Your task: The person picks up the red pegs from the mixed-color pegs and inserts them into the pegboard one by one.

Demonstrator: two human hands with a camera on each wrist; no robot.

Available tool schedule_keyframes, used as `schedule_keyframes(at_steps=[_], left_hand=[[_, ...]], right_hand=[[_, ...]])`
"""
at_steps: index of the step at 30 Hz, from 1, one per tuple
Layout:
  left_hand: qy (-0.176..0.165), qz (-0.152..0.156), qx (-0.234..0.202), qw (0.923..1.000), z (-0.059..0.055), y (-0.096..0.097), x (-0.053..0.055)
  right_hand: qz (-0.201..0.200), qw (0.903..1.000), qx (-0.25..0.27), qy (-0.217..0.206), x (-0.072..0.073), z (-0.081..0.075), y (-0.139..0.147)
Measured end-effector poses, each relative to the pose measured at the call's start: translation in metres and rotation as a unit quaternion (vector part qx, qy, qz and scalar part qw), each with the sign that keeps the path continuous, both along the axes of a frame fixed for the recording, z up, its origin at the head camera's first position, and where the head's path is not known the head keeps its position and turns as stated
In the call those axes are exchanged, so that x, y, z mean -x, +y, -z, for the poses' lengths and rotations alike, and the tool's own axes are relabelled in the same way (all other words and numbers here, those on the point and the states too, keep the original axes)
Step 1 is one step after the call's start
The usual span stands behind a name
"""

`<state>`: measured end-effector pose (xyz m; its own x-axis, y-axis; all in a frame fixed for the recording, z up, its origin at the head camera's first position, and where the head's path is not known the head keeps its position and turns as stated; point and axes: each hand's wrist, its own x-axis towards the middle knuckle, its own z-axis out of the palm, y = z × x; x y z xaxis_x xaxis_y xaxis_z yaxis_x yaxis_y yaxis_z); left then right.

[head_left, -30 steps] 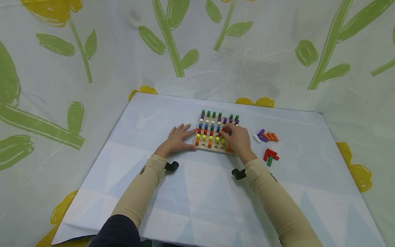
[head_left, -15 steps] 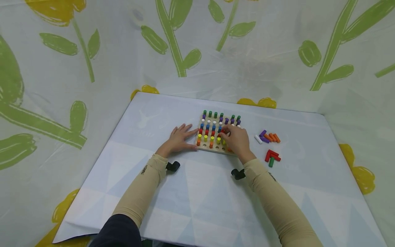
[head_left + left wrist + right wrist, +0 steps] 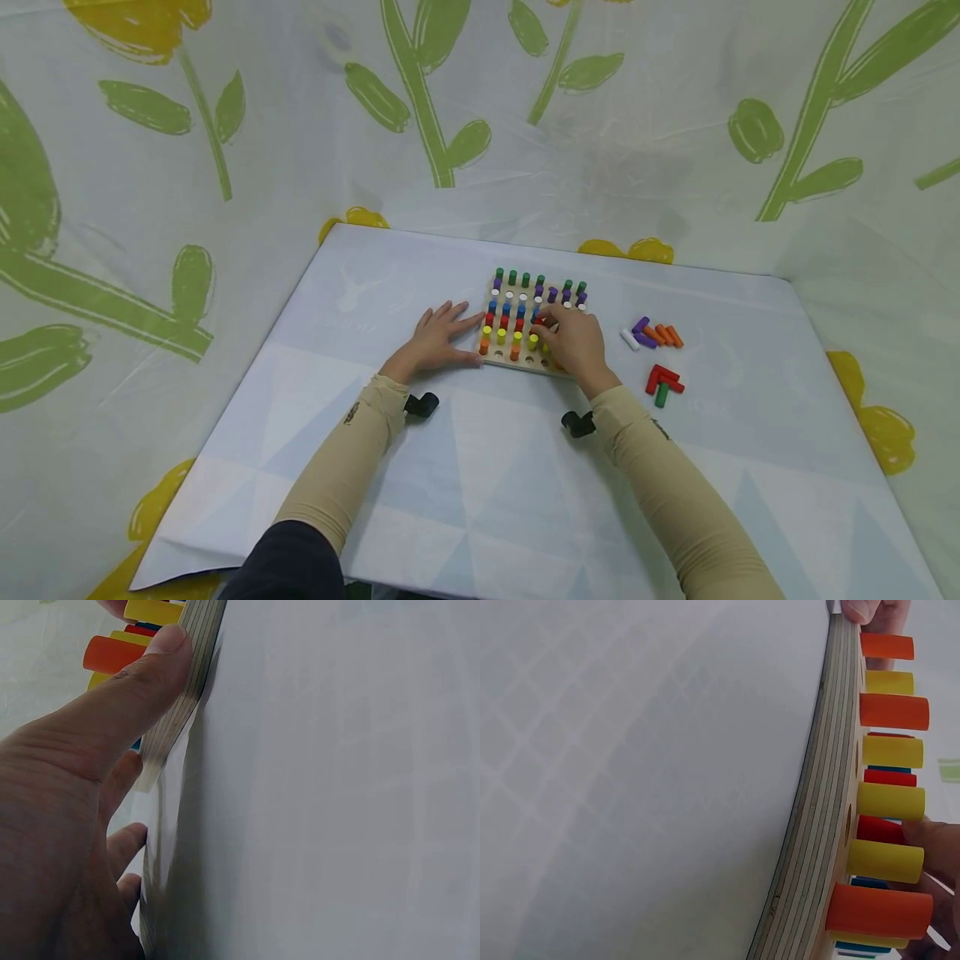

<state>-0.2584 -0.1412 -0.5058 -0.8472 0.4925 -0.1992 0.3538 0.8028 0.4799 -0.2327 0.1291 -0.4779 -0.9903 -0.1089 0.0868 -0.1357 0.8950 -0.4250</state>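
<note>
While the left hand [image 3: 433, 340] rests, fingers spread, against the left edge of the pegboard [image 3: 821, 802], the right hand [image 3: 576, 343] pinches a red peg [image 3: 881, 829] in the red row. The peg lies left of the right palm, at the fingertips, long axis almost upright; seating depth cannot be told. The right hand is nearer the loose red pegs [image 3: 665, 372], farther right on the tabletop [image 3: 510, 475].

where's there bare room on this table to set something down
The widest bare patches of table lie between the two beige sleeves, left of the left hand, and right of the loose pegs. A narrower strip runs between the pegboard and those pegs. Most crowded is the pegboard, where the right hand pinches a red peg among upright pegs.
</note>
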Motion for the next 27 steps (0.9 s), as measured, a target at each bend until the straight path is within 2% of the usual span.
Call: schedule_keyframes(at_steps=[16, 27], left_hand=[[0.003, 0.0, -0.003, 1.0, 0.0005, 0.0011, 0.0004], [-0.001, -0.002, -0.004, 1.0, -0.0017, 0.0011, -0.0009]], right_hand=[[-0.007, 0.9999, 0.003, 0.01, -0.0032, -0.001, -0.0008], [-0.009, 0.9999, 0.01, -0.003, -0.0054, -0.0046, -0.0004]])
